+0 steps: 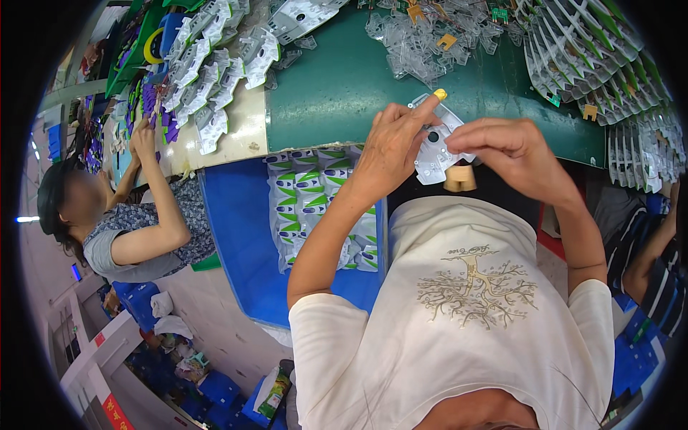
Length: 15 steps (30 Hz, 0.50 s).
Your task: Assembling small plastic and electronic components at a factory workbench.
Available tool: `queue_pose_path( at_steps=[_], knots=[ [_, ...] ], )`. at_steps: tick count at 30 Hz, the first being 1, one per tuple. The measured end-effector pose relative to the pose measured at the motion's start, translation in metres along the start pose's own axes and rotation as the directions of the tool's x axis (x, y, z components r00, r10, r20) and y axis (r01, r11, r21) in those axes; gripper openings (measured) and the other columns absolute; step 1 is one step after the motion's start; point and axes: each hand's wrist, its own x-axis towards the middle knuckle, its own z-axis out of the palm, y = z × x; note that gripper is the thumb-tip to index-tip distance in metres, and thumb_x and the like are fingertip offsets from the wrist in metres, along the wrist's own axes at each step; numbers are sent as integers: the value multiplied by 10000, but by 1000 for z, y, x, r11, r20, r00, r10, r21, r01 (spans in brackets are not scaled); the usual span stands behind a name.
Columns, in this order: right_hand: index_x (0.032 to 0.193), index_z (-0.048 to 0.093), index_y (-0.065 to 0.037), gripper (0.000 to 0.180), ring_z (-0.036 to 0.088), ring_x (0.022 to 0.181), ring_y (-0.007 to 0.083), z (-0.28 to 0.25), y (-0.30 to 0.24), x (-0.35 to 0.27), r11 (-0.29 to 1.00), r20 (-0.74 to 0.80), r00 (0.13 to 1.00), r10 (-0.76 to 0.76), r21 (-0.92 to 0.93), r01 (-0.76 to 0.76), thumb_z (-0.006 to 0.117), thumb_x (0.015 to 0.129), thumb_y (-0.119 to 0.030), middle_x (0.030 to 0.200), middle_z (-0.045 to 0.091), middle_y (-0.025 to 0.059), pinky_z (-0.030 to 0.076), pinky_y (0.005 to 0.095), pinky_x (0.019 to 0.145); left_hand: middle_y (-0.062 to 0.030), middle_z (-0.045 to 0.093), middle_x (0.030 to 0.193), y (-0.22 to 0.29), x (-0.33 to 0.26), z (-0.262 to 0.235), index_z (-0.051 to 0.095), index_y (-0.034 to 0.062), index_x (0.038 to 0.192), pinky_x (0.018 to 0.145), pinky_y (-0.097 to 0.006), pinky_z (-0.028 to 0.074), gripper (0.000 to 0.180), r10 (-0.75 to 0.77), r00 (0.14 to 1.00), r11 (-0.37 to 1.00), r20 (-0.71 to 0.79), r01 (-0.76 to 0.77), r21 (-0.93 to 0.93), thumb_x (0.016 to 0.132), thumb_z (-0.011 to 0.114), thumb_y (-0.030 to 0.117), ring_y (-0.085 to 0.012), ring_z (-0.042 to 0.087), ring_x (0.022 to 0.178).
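Head view: clear plastic tray point(438, 147) held over the near edge of the green table point(337, 86), long axis running upper-left to lower-right, face toward the camera. Behind it a loose pile of clear trays point(423, 43), stacked trays point(595, 50) at right. Blue bin point(244, 236) with packed green-white packs point(308, 193) sits below left. Left hand point(390, 154) grips the tray's left edge, yellow-capped fingertip point(440, 94) on top. Right hand point(512, 150) curled, pinching the right edge. A co-worker's hand point(143, 136) works far left.

Left hand point(390, 147) and right hand point(512, 147) grip a clear plastic blister shell point(438, 147); green table point(344, 79) beneath.
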Motion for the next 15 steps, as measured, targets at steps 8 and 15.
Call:
queue_pose_path(
  at_steps=[8,15],
  knots=[
    [945,687,-27,258,664,780,233,45,35,-17,618,-50,915,-401,-751,230,722,691,2,917,653,64,530,344,638,-53,703,1098,-1,0,4,379,51,1483,915,-395,434,671,-23,1000,999,-15,23,-38,860,605,-59,-283,527,919],
    [871,692,-22,168,651,700,236,27,26,-19,837,-320,872,-371,-522,165,707,716,41,905,658,112,508,323,570,-67,697,1124,-8,-1,0,358,33,1488,930,-386,427,586,-22,1000,994,-3,22,-106,926,513,-27,-277,525,960]
  ],
)
